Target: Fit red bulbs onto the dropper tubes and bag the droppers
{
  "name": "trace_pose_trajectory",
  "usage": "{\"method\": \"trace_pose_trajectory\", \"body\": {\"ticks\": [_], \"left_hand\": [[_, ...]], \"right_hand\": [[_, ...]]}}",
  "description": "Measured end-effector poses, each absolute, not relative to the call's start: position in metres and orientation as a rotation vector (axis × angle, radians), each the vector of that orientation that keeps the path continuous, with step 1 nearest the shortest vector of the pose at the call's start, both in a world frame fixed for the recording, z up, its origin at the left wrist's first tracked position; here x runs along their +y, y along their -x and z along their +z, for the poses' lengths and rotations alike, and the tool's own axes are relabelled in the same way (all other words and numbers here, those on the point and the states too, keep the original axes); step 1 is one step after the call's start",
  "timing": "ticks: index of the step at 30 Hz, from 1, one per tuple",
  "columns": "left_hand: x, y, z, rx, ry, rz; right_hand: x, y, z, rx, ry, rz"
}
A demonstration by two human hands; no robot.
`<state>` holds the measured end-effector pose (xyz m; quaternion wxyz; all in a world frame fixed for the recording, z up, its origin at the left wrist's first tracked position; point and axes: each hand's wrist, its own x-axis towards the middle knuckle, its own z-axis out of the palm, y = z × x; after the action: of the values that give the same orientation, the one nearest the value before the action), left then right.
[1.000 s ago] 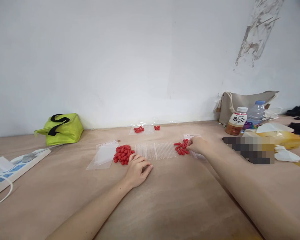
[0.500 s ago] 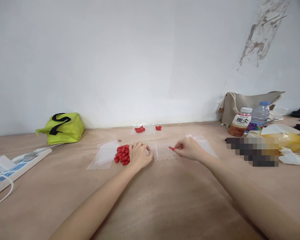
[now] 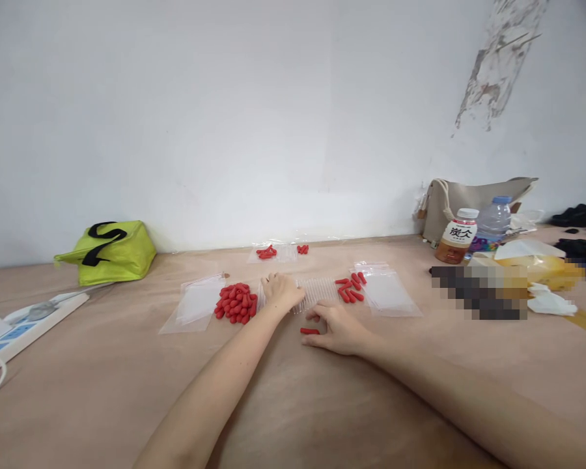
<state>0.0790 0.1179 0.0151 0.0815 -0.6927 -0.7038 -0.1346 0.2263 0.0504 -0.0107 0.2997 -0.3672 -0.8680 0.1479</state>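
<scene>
My left hand (image 3: 282, 291) rests over a row of thin clear tubes or strips (image 3: 320, 293), its fingers and thumb apart; part of the row is hidden under it. My right hand (image 3: 340, 327) is low on the table, just in front of the row. Its thumb and fingers are parted around a single small red piece (image 3: 309, 331), which appears to lie on the tabletop. Beside my left hand is a heap of red bulb-ended pieces (image 3: 236, 303). A smaller group of red pieces (image 3: 350, 287) lies at the right end of the row.
Clear plastic bags (image 3: 195, 303) lie at left and more plastic bags (image 3: 390, 293) at right. Farther back, a bag holds red pieces (image 3: 266, 252). A power strip (image 3: 34, 332) and yellow-green pouch (image 3: 112, 251) stand left; a drink bottle (image 3: 458, 238), water bottle (image 3: 491, 225) and grey bag (image 3: 437, 212) right.
My right hand has moved left and nearer, and its pinch on a red piece has opened. The red group at the right end now shows. The view has shifted slightly right.
</scene>
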Motion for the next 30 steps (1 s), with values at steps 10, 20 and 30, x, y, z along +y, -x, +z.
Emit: {"method": "trace_pose_trajectory", "body": {"ticks": [10,20,30], "left_hand": [[0.093,-0.075,0.036,-1.902,2.246,-0.46],[0.035,-0.019,-0.009,-1.067,2.574,-0.986],[0.037,-0.021,-0.009,-1.08,2.561,-0.946]], "right_hand": [[0.046,-0.219,-0.022,-2.088,0.891,0.324],[0.048,-0.223,-0.021,-2.028,0.809,0.366],[0.044,-0.223,-0.016,-2.059,0.746,0.441]]}}
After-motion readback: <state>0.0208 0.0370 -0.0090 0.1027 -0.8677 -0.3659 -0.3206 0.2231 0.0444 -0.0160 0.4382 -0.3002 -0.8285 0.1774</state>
